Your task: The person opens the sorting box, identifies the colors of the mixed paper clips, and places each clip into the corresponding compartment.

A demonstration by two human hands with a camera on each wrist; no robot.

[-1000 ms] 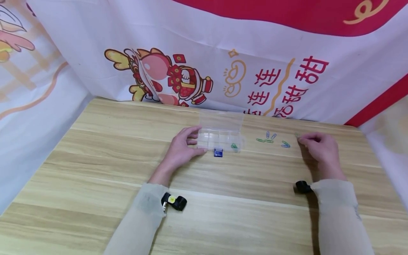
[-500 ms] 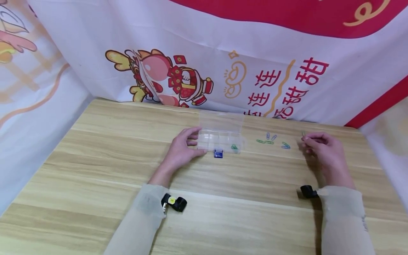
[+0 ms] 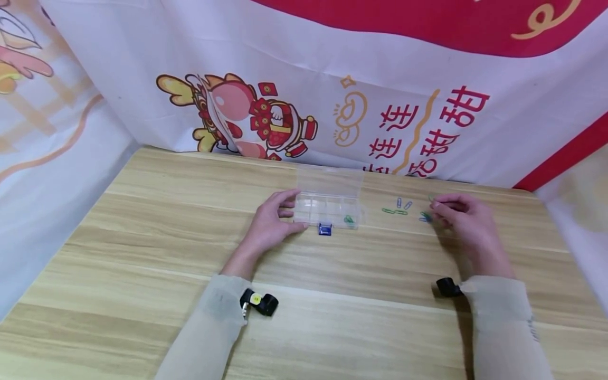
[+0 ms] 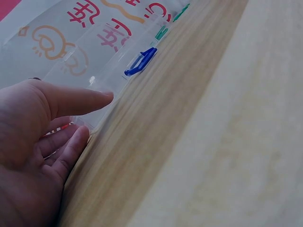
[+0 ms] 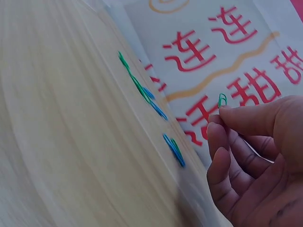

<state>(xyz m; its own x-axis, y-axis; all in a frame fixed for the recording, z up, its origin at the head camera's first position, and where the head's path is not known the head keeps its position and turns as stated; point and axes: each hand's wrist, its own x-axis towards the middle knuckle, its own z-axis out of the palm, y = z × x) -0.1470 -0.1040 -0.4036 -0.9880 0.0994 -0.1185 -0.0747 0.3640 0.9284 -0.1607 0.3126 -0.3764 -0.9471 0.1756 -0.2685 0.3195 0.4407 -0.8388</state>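
Note:
A clear plastic compartment box (image 3: 303, 215) stands on the table with its lid (image 3: 328, 182) raised at the back. My left hand (image 3: 271, 220) holds its left end, thumb at the front edge and forefinger at the back corner. Green paper clips (image 3: 349, 219) lie in the front right compartment. A blue latch (image 4: 141, 61) juts from the front side. Between thumb and forefinger, my right hand (image 3: 467, 219) pinches a green paper clip (image 5: 222, 100), raised above the table. Just left of that hand lie a blue and a green paper clip (image 5: 174, 150) together.
Between box and right hand, several loose paper clips lie on the wooden table (image 3: 332, 327): blue ones (image 3: 399, 202) behind and green ones (image 3: 388, 210) in front. A printed white cloth (image 3: 332, 116) hangs along the table's back edge.
My right hand first drew back to the right with the green paper clip lifted, then came left, close to the loose clips. The left hand and the box stay in place.

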